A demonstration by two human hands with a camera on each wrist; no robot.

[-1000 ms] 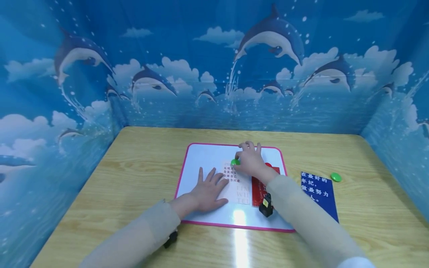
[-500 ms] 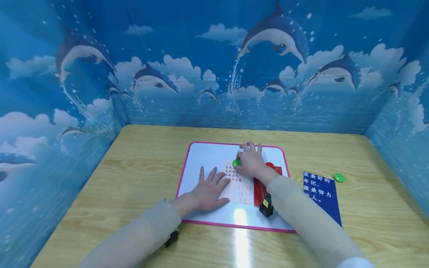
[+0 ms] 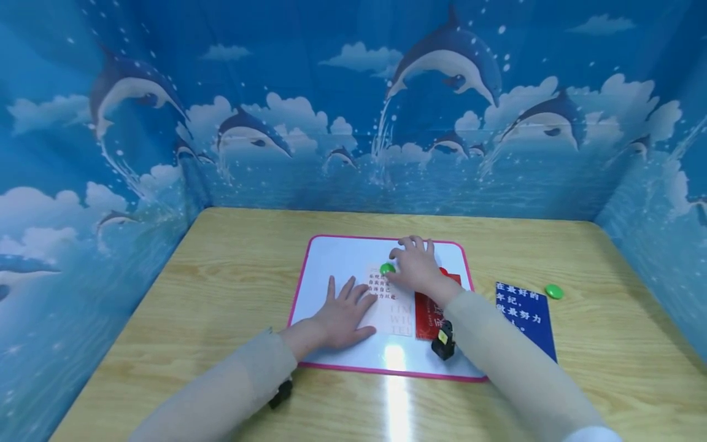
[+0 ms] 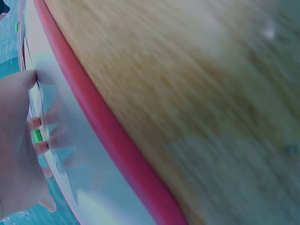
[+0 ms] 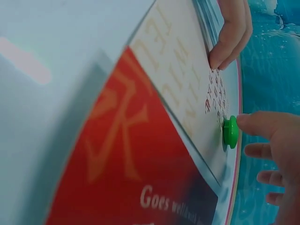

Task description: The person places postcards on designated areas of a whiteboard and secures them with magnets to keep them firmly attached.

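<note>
A white card with printed characters lies on the pink-edged whiteboard. My left hand rests over the card's left side with its fingers spread. Near the card's top sits a round green magnet. Just right of the magnet hovers my right hand, its fingers apart and not wrapped round it. In the right wrist view, the thumb is at the green magnet's edge; I cannot tell whether they touch. A red card, topped by a red magnet, lies partly under the right forearm.
To the right of the whiteboard, a blue card with white characters lies on the wooden table. Another green magnet is by its upper right corner. A dolphin-printed curtain stands behind the table.
My right hand's fingers have loosened from the green magnet and shifted slightly right, leaving it on the white card. The left hand stays in place.
</note>
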